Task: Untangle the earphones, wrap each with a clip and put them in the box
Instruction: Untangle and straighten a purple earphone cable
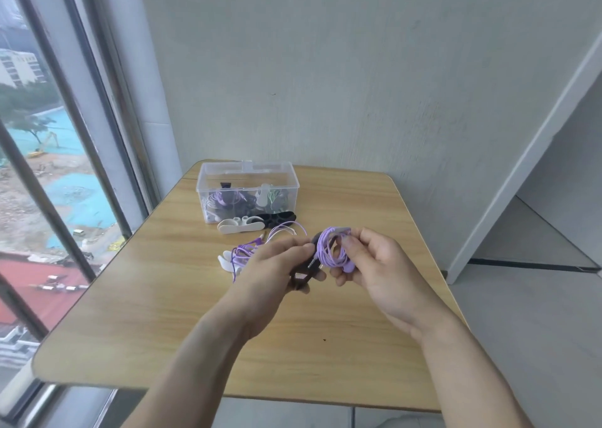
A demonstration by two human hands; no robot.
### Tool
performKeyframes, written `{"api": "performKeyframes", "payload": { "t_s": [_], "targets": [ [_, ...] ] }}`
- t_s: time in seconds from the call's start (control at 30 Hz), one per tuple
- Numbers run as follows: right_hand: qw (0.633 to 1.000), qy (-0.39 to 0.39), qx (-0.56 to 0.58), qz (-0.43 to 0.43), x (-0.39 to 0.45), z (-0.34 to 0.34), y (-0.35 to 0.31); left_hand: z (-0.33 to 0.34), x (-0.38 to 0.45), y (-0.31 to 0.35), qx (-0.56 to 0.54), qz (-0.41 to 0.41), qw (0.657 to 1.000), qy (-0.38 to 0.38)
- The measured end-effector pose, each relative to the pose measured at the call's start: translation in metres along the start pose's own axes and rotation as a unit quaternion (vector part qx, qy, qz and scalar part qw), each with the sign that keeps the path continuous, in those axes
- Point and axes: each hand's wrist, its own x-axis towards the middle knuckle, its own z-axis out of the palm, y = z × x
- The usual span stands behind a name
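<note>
The wooden tabletop (182,313) is bounded by a window at 9 o'clock and a wall at 12 o'clock, with bare surface left toward 6 o'clock, nearest the person. A coiled purple earphone (332,248) is pinched between the curled fingers and thumb of the right hand (374,265), while a dark clip (301,279) is gripped by the left hand (273,265), touching the coil at its 9 o'clock side. Beyond the hands toward 12 o'clock are seen a tangle of purple and white earphones (247,250), a white clip (239,225), a black clip (277,218), and the clear box (247,175) already holding wrapped earphones.
</note>
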Motion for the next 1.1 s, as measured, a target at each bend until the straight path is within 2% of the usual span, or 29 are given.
{"api": "performKeyframes", "payload": {
  "t_s": [0.2, 0.4, 0.6, 0.8, 0.93, 1.1],
  "targets": [
    [1.0, 0.018, -0.011, 0.023, 0.005, -0.004, 0.0, 0.003, 0.007, 0.002, -0.004, 0.017, 1.0, -0.011],
    [0.999, 0.032, -0.037, 0.007, 0.007, -0.003, 0.003, 0.006, 0.012, 0.006, 0.003, 0.008, 1.0, -0.003],
    [0.997, 0.056, -0.061, -0.007, 0.007, -0.004, 0.007, 0.019, 0.014, 0.003, -0.038, -0.009, 0.999, 0.034],
    [0.994, 0.081, -0.07, -0.024, 0.006, -0.004, 0.01, 0.025, 0.015, -0.002, -0.018, 0.002, 1.0, 0.021],
    [0.994, 0.077, -0.071, -0.024, 0.006, -0.005, 0.011, 0.026, 0.015, -0.003, -0.007, 0.009, 1.0, 0.016],
    [0.996, 0.062, -0.057, -0.038, 0.006, -0.005, 0.01, 0.027, 0.014, -0.002, -0.065, -0.024, 0.997, 0.025]
  ]
}}
